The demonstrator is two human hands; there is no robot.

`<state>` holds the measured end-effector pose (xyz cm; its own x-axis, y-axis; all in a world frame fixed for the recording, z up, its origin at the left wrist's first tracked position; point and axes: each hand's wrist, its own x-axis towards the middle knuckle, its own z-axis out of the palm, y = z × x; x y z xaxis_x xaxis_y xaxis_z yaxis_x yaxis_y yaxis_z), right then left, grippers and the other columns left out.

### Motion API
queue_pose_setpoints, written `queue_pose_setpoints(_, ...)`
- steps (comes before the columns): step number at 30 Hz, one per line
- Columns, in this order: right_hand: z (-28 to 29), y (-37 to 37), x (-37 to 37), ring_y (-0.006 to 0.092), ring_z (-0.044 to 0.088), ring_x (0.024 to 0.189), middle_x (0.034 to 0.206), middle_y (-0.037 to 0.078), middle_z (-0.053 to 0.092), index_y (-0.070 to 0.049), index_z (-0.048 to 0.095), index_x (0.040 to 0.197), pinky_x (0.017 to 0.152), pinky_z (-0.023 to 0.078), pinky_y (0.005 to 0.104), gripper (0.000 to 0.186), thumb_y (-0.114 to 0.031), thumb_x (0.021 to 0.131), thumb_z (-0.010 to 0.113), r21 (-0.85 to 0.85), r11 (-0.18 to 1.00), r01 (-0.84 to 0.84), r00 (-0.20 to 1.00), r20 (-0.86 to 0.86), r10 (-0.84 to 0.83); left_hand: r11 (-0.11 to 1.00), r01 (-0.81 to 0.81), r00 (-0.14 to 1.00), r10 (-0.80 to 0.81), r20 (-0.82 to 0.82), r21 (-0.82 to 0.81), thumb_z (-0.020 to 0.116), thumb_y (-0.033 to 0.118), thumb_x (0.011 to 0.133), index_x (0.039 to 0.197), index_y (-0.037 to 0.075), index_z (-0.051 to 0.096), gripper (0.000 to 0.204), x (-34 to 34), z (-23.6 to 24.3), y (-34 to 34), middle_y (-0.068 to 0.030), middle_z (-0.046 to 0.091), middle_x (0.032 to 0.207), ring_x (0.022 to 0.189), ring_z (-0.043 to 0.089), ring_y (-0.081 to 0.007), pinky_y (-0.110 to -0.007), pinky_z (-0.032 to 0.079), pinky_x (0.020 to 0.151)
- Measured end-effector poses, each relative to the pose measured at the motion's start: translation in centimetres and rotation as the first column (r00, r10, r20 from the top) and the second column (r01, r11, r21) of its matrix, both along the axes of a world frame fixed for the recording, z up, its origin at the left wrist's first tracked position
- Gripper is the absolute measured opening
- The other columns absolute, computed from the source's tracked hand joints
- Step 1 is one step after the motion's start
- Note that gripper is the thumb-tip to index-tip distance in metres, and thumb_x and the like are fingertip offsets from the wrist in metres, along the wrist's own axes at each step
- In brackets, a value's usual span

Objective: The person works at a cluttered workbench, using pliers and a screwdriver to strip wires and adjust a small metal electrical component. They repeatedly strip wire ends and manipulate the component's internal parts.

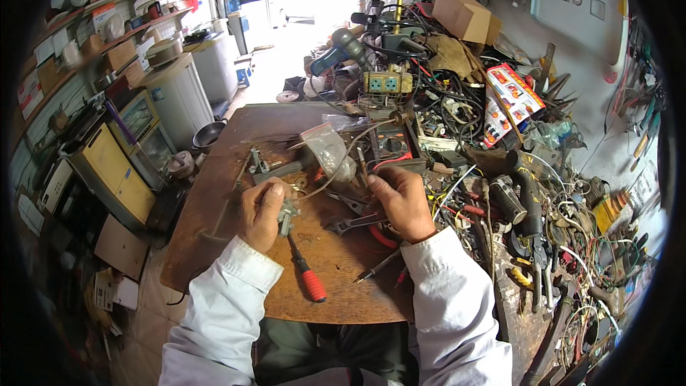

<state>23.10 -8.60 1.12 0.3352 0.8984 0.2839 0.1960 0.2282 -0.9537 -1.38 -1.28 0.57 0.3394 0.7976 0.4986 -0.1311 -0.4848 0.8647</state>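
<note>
My left hand (263, 213) is closed around a small grey-green metal part (286, 219) over the wooden table. A beige cable (343, 166) runs from beside that hand in a curve to the far clutter. To the right, my right hand (404, 201) is closed, pinching a thin upright rod-like tool (362, 163) whose kind I cannot make out. Below and between the hands lies a screwdriver (311, 280) with a red and black handle. Pliers (350, 204) and an adjustable wrench (351, 224) lie just left of my right hand.
The brown wooden table (214, 236) carries a clear plastic bag (327, 149) and a pen-like tool (375, 269). Heaped wires, tools and a cardboard box (466, 16) crowd the right side. A socket block (386, 83) stands at the back. Shelves (107, 3) and cabinets line the left.
</note>
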Motion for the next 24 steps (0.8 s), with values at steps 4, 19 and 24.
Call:
queue_pose_setpoints(4, 1.1, 0.2, 1.4, 0.0172, 0.064, 0.059, 0.084, 0.01, 0.067, 0.005, 0.06, 0.104, 0.047, 0.049, 0.0284, 0.022, -0.017, 0.098, 0.06, 0.096, 0.993, 0.062, 0.866, -0.5, -0.006, 0.996, 0.09, 0.996, -0.09, 0.025, -0.016, 0.05, 0.04, 0.097, 0.08, 0.001, 0.057, 0.043, -0.7, 0.5, 0.0, -0.0094, 0.062, 0.082, 0.073, 0.06, -0.0171, -0.031, 0.052, 0.066)
queue_pose_setpoints(19, 2.6, -1.9, 4.8, 0.0192, 0.067, 0.078, 0.099, 0.012, 0.067, 0.007, 0.056, 0.121, 0.065, 0.059, 0.0341, 0.032, -0.01, 0.095, 0.062, 0.486, 0.874, 0.022, 0.721, -0.613, 0.323, 0.942, 0.062, 0.998, -0.058, 0.021, -0.329, 0.044, 0.033, 0.098, 0.089, -0.001, 0.068, 0.042, -2.3, 2.2, 1.8, -0.006, 0.066, 0.076, 0.064, 0.062, -0.0147, -0.03, 0.05, 0.059)
queue_pose_setpoints(24, 3.1, -2.8, 4.5, 0.021, 0.068, 0.075, 0.096, 0.011, 0.068, 0.004, 0.06, 0.12, 0.065, 0.059, 0.0327, 0.031, -0.008, 0.091, 0.064, 0.52, 0.845, -0.128, 0.679, -0.575, 0.457, 0.93, 0.062, 0.998, -0.065, 0.004, -0.363, 0.042, 0.027, 0.101, 0.084, 0.0, 0.066, 0.039, -2.5, 2.3, 1.6, -0.0069, 0.066, 0.079, 0.066, 0.06, -0.0136, -0.031, 0.05, 0.06)
